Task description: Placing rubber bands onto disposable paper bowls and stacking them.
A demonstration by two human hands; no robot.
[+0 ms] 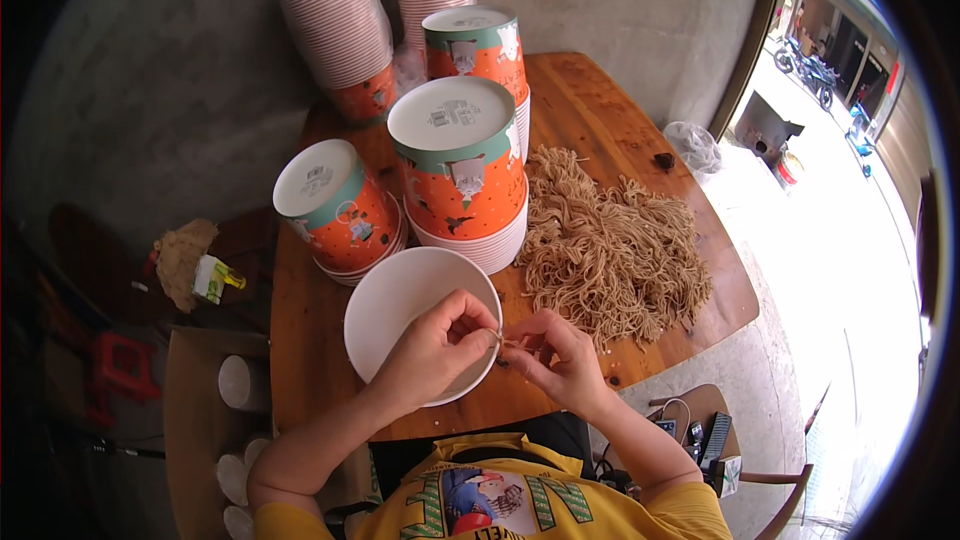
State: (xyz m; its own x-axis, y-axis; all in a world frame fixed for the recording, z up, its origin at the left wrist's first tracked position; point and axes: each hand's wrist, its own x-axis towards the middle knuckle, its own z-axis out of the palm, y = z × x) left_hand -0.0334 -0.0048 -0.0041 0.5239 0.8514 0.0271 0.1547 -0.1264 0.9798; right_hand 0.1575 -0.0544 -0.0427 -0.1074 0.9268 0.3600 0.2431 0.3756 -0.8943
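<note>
Both hands (432, 348) (565, 360) pinch a tan strand (499, 337) between them near a white tub (388, 302).

Left hand (440, 345) and right hand (560, 358) pinch close together, lower centre; bare forearms (325, 445) slant inward from below.

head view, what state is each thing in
Left hand, pinched on a thin strand
Right hand, pinched on the same strand
White tub, open end up
Orange tubs with green bands, nested, upside down
Brown strands, loose, tangled heap
Cardboard box, open, holding white cups
</note>
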